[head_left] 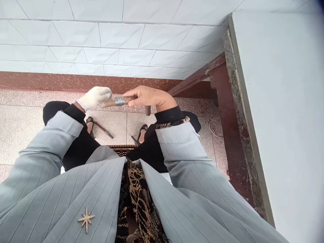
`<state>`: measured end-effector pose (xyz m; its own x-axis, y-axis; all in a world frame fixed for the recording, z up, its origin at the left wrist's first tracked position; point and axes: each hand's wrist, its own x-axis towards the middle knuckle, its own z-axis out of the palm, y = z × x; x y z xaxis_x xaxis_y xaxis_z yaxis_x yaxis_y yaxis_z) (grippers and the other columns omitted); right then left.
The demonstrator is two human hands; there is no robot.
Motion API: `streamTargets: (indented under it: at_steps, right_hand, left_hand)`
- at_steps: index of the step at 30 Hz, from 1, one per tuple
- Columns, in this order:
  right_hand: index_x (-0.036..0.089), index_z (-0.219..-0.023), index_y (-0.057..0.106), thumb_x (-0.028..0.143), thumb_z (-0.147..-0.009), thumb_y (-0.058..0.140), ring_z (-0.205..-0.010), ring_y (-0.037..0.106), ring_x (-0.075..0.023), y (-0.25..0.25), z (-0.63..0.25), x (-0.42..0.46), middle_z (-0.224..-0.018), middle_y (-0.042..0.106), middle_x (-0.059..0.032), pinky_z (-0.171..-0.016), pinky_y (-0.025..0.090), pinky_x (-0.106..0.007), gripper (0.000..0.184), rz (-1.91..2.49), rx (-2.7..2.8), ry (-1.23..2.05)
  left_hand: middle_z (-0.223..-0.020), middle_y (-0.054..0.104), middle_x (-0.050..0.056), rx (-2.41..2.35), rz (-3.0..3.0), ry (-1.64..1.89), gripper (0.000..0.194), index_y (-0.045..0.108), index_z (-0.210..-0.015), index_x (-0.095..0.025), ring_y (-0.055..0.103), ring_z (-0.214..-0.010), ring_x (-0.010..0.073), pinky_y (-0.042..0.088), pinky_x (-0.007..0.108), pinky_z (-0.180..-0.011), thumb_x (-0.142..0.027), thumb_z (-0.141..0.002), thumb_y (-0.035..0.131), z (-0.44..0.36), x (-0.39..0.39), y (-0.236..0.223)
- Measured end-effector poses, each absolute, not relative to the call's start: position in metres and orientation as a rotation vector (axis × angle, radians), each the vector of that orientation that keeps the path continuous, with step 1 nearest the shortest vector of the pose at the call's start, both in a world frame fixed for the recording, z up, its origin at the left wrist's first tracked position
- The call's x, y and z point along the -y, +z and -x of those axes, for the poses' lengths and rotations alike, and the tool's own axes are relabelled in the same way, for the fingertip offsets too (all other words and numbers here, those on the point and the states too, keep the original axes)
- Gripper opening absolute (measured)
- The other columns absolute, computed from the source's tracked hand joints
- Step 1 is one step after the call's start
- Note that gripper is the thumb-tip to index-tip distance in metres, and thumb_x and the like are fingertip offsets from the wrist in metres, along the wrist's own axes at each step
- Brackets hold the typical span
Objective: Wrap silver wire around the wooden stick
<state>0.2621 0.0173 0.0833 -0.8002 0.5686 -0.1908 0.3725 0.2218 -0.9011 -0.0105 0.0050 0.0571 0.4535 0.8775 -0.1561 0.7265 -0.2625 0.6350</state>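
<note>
Head view: brown stick (108, 103), perhaps wooden; silvery wire (119, 101) coiled around it.

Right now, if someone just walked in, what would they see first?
Probably the shiny silver wire coil around a brown rod, between the white-gloved left hand and bare right hand. Next, perhaps, the gold-coloured, star-shaped brooch on the pale grey striped jacket, low in the picture.

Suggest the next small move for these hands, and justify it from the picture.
Perhaps turn the brown rod slightly to check the wire coil: the gloved left hand holds one end, the right hand grips the other side, and the coil shows between them.
</note>
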Motion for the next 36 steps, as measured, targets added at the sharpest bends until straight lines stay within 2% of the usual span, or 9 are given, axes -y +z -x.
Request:
streamTargets:
  at_steps: [2, 6, 12, 16, 22, 25, 30, 33, 36]
  right_hand:
    - [0.015, -0.106, 0.077, 0.023, -0.086, 0.075, -0.069, 0.052, -0.0103, 0.085, -0.262, -0.017, -0.078, 0.063, 0.0025, -0.064, 0.041, -0.022, 0.021, 0.954, 2.100, 1.585]
    - [0.016, -0.093, 0.068, 0.019, -0.090, 0.074, -0.060, 0.044, -0.0082, 0.076, -0.255, -0.017, -0.069, 0.055, 0.0039, -0.057, 0.038, -0.021, 0.008, 1.042, 1.765, 1.579]
    - [0.017, -0.080, 0.058, 0.014, -0.092, 0.066, -0.058, 0.045, -0.0089, 0.066, -0.247, -0.017, -0.069, 0.055, 0.0021, -0.057, 0.038, -0.022, 0.015, 1.180, 1.677, 1.576]
    - [0.016, -0.092, 0.064, 0.016, -0.095, 0.062, -0.064, 0.048, -0.0120, 0.062, -0.249, -0.019, -0.074, 0.057, 0.0004, -0.062, 0.040, -0.025, 0.004, 1.420, 1.827, 1.400]
    - [0.015, -0.117, 0.076, 0.026, -0.096, 0.066, -0.094, 0.063, -0.0228, 0.045, -0.243, -0.019, -0.107, 0.074, -0.0104, -0.077, 0.039, -0.032, 0.025, 1.707, 2.251, 0.938]
    - [0.016, -0.118, 0.078, 0.026, -0.097, 0.066, -0.095, 0.065, -0.0247, 0.040, -0.235, -0.014, -0.111, 0.076, -0.0133, -0.073, 0.037, -0.032, 0.026, 1.742, 2.471, 0.856]
    - [0.017, -0.091, 0.080, 0.015, -0.089, 0.072, -0.072, 0.058, -0.0165, 0.045, -0.235, -0.011, -0.078, 0.070, -0.0029, -0.066, 0.035, -0.029, 0.008, 1.370, 2.875, 1.364]
    - [0.016, -0.103, 0.080, 0.018, -0.089, 0.071, -0.070, 0.058, -0.0135, 0.055, -0.252, -0.016, -0.076, 0.067, 0.0012, -0.069, 0.041, -0.026, 0.017, 0.951, 2.693, 1.862]
    - [0.015, -0.112, 0.077, 0.028, -0.090, 0.073, -0.070, 0.056, -0.0124, 0.067, -0.272, -0.021, -0.084, 0.068, 0.0002, -0.068, 0.044, -0.025, 0.026, 0.822, 2.348, 1.907]
  left_hand:
    - [-0.079, 0.064, 0.002, -1.353, -2.020, 0.337, 0.022, 0.067, -0.087, -0.017, 0.056, -0.072, 0.0156, 0.047, 0.031, -0.073, -0.031, -0.093, 0.050, 0.003, 0.001, 0.046]
    - [-0.086, 0.069, 0.002, -1.285, -2.051, 0.273, 0.026, 0.066, -0.090, -0.019, 0.062, -0.080, 0.0167, 0.048, 0.032, -0.081, -0.034, -0.097, 0.046, -0.012, 0.017, 0.030]
    - [-0.089, 0.072, 0.004, -1.271, -2.141, 0.123, 0.031, 0.067, -0.099, -0.020, 0.066, -0.084, 0.0197, 0.047, 0.033, -0.081, -0.036, -0.100, 0.041, -0.013, 0.025, 0.027]
    - [-0.091, 0.074, 0.005, -1.311, -2.238, 0.005, 0.032, 0.069, -0.104, -0.022, 0.068, -0.084, 0.0211, 0.045, 0.031, -0.075, -0.038, -0.103, 0.041, -0.012, 0.025, 0.030]
    - [-0.096, 0.076, 0.008, -1.343, -2.460, -0.262, 0.035, 0.072, -0.108, -0.023, 0.070, -0.086, 0.0253, 0.040, 0.033, -0.070, -0.037, -0.106, 0.040, -0.019, 0.033, 0.035]
    - [-0.096, 0.076, 0.010, -1.370, -2.514, -0.280, 0.035, 0.072, -0.108, -0.022, 0.071, -0.088, 0.0270, 0.041, 0.034, -0.071, -0.035, -0.106, 0.040, -0.019, 0.034, 0.037]
    - [-0.093, 0.075, 0.009, -1.194, -2.439, -0.153, 0.029, 0.073, -0.096, -0.020, 0.070, -0.090, 0.0251, 0.046, 0.034, -0.077, -0.035, -0.100, 0.049, -0.015, 0.020, 0.041]
    - [-0.094, 0.074, 0.005, -1.078, -2.152, 0.082, 0.029, 0.073, -0.099, -0.019, 0.068, -0.088, 0.0203, 0.049, 0.032, -0.081, -0.037, -0.098, 0.051, -0.012, 0.012, 0.039]
    - [-0.080, 0.067, 0.002, -1.062, -1.791, 0.326, 0.028, 0.070, -0.098, -0.018, 0.059, -0.070, 0.0149, 0.048, 0.029, -0.070, -0.041, -0.097, 0.053, -0.007, 0.012, 0.033]
